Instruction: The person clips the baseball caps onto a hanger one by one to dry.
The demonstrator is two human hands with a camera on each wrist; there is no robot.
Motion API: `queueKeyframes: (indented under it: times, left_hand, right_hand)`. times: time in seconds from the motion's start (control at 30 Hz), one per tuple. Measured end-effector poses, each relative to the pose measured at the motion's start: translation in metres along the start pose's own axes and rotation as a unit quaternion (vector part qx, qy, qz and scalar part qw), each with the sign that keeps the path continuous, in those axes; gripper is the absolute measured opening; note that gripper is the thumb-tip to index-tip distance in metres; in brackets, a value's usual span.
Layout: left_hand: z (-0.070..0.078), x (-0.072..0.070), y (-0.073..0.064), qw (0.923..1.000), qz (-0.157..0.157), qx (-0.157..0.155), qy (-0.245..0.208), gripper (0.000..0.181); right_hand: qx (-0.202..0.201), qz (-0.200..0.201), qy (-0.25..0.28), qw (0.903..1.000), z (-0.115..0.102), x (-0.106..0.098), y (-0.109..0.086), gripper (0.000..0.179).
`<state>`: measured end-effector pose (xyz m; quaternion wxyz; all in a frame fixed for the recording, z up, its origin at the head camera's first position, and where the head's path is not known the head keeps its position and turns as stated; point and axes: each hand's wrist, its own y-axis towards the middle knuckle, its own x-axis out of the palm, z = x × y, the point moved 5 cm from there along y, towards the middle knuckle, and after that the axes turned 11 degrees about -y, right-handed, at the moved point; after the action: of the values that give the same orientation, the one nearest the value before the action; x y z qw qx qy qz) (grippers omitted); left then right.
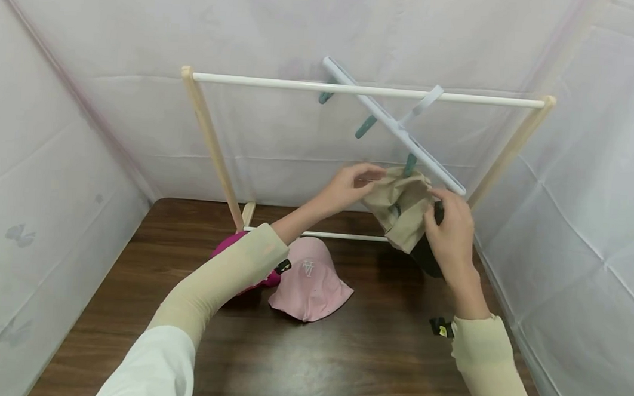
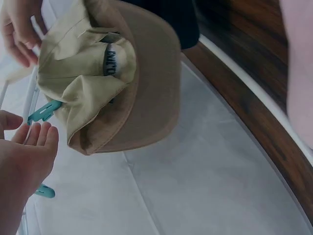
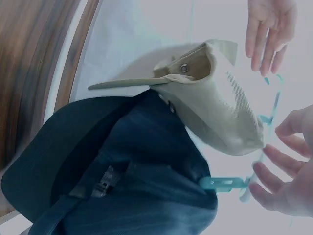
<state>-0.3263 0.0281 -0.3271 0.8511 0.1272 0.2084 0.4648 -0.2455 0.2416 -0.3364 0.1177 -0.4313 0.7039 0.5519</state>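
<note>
Left hand (image 1: 348, 187) and right hand (image 1: 452, 229) raised, both relaxed, loosely curved, flanking hanging beige cap (image 1: 414, 210)

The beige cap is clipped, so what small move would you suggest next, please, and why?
Probably lower the left hand to the pink cap: the beige cap hangs from a clip, neither that hand nor the right hand seems to grip it, and two other clips hold nothing.

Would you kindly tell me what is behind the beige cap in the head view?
Part of a dark cap shows behind the beige cap, and the lower white rail runs out of sight there. The rest of both is covered from this view.
</note>
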Motion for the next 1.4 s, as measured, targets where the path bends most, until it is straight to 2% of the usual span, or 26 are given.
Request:
queueKeyframes:
  times: [0.17, 0.4, 0.53, 0.7, 0.87, 0.97, 1.07, 1.17, 1.27, 1.4]
  left_hand:
    - [0.0, -0.003, -0.025, 0.9996, -0.024, 0.005, 0.015, 0.035]
    - [-0.003, -0.009, -0.064, 0.9976, -0.049, 0.006, 0.048, 0.035]
    - [-0.006, -0.014, -0.089, 0.9948, -0.057, 0.004, 0.084, 0.033]
    - [-0.014, -0.014, -0.117, 0.9893, -0.056, 0.003, 0.135, 0.035]
    - [-0.028, -0.008, -0.15, 0.9866, -0.065, -0.01, 0.149, 0.036]
    - [-0.037, -0.002, -0.169, 0.9828, -0.079, -0.027, 0.165, 0.039]
    - [-0.043, 0.005, -0.187, 0.9774, -0.091, -0.041, 0.186, 0.044]
    - [-0.047, 0.011, -0.202, 0.9709, -0.101, -0.04, 0.213, 0.049]
    - [-0.051, 0.015, -0.215, 0.9629, -0.117, -0.03, 0.241, 0.056]
    - [-0.057, 0.018, -0.229, 0.9506, -0.135, -0.01, 0.279, 0.065]
  right_hand:
    - [-0.068, 0.042, 0.0, 0.9968, -0.021, -0.005, -0.007, 0.029]
    - [-0.122, 0.016, 0.025, 0.9921, -0.047, 0.004, -0.022, 0.029]
    - [-0.155, -0.023, 0.05, 0.9864, -0.057, 0.021, -0.037, 0.032]
    - [-0.197, -0.083, 0.065, 0.9747, -0.062, 0.049, -0.063, 0.032]
    - [-0.236, -0.14, 0.074, 0.9587, -0.063, 0.076, -0.096, 0.033]
    - [-0.248, -0.19, 0.077, 0.9469, -0.063, 0.092, -0.115, 0.037]
    - [-0.257, -0.24, 0.074, 0.9331, -0.063, 0.106, -0.133, 0.045]
    - [-0.274, -0.273, 0.072, 0.9196, -0.063, 0.116, -0.146, 0.052]
    - [-0.29, -0.286, 0.072, 0.9105, -0.062, 0.123, -0.155, 0.055]
    - [-0.305, -0.294, 0.062, 0.9037, -0.058, 0.132, -0.162, 0.063]
